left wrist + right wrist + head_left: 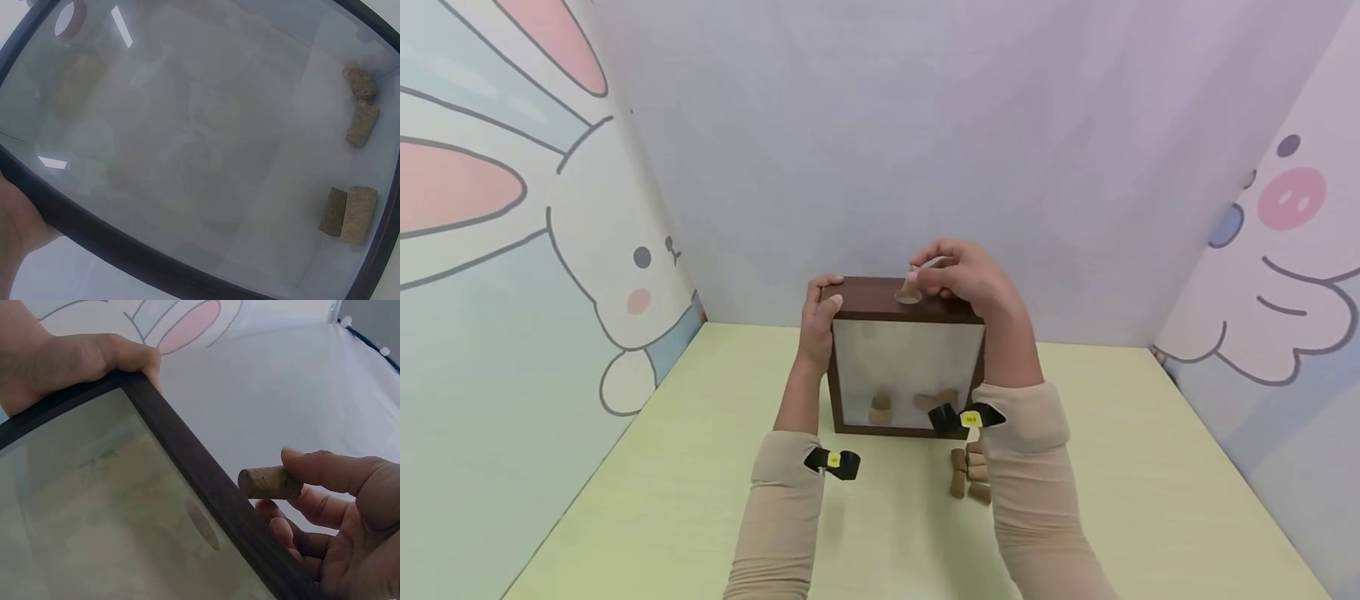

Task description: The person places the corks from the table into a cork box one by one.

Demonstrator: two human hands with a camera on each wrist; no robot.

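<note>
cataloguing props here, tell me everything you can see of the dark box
The dark brown, wood-look box has a clear front pane that looks like glass or plastic, and a round-looking opening in its top. It stands upright on the pale table, with corks lying inside along the bottom. The left hand grips its top left corner; the right hand pinches another cork at the opening. Whether that cork touches it is unclear.

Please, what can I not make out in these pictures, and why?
Head view: how many loose corks there are; the right sleeve may hide more.
Head view: print on the yellow tags; too small.
Left wrist view: most of the left hand; left edge cuts it off.
Right wrist view: bottom of the box; lower edge cuts it off.
</note>
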